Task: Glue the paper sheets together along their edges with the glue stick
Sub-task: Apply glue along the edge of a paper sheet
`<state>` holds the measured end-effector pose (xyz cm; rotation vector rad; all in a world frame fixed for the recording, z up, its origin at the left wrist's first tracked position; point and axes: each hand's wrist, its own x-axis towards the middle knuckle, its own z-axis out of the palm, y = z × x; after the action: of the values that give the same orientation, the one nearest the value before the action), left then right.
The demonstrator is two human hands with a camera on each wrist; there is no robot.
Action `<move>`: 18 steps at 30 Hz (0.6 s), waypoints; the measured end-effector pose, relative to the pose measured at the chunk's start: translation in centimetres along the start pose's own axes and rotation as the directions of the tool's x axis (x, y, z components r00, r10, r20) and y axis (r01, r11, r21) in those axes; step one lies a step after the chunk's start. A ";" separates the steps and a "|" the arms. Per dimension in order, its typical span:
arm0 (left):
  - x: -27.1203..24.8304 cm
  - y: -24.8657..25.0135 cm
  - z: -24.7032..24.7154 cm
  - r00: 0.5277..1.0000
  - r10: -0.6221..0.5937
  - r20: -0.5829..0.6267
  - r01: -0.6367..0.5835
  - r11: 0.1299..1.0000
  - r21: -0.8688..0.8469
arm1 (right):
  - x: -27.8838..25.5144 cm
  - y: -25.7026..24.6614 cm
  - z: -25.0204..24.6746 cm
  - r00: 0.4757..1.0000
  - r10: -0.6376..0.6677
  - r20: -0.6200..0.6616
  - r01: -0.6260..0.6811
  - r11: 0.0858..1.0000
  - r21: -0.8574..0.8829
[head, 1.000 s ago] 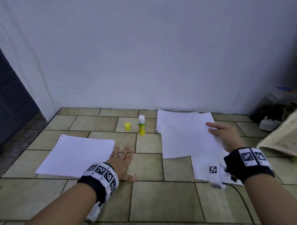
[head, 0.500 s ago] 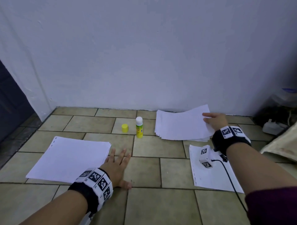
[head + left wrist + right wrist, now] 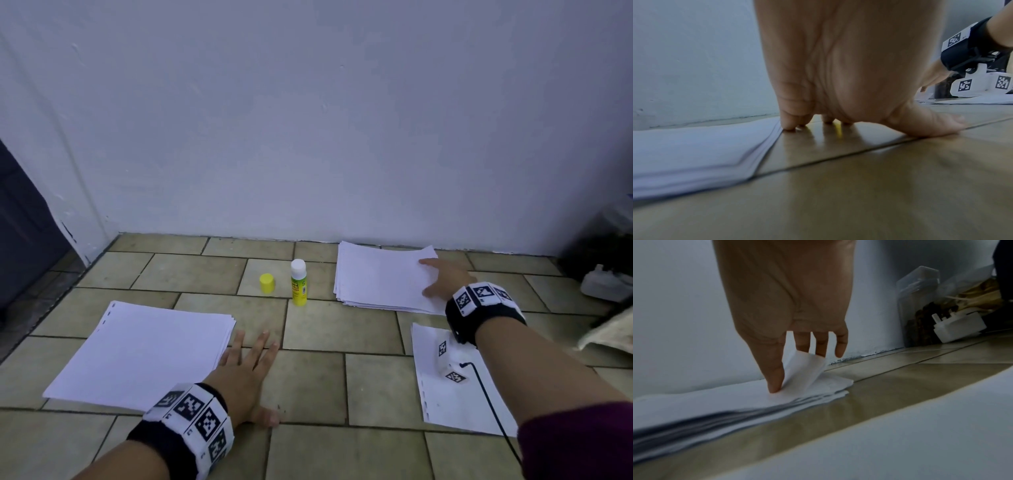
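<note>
An uncapped glue stick (image 3: 298, 282) stands on the tiled floor beside its yellow cap (image 3: 267, 283). A stack of white paper (image 3: 137, 353) lies at the left. My left hand (image 3: 253, 363) rests flat and open on the tiles, its little finger (image 3: 787, 126) touching that stack's edge (image 3: 764, 146). A second stack (image 3: 380, 277) lies by the wall. My right hand (image 3: 442, 277) is at that stack's right edge. In the right wrist view the thumb (image 3: 774, 382) presses down and the top sheet's corner (image 3: 805, 368) curls up between thumb and fingers. A single sheet (image 3: 455, 401) lies below my right wrist.
The wall (image 3: 308, 137) runs close behind the far stack. A white plug adapter (image 3: 957, 326) and a clear plastic container (image 3: 918, 301) sit at the far right. A pale woven thing (image 3: 609, 332) juts in from the right. A dark door (image 3: 20, 240) stands at the left.
My right hand has moved from above the single sheet out to the far stack's right edge, and the sheet it held now lies nearly flat there. The left hand has stayed put.
</note>
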<state>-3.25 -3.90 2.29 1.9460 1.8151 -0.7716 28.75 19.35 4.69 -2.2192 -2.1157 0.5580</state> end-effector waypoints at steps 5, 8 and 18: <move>-0.2 0.0 -0.2 1.000 -0.003 -0.002 0.003 1.000 0.011 | -0.1 -0.4 0.4 1.000 0.024 0.015 -0.021 0.985 -0.174; -0.1 0.0 -0.1 1.000 -0.001 -0.003 0.001 1.000 0.023 | -0.1 0.1 0.3 1.000 0.003 0.030 0.001 0.990 -0.140; 0.7 -0.4 0.5 1.000 0.003 0.009 -0.003 1.000 -0.019 | -6.6 0.3 -1.1 0.987 -0.112 0.115 0.128 0.981 -0.149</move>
<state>-3.72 -3.59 1.52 1.9294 1.8075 -0.7582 29.29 13.19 7.18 -2.1622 -2.4056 0.5321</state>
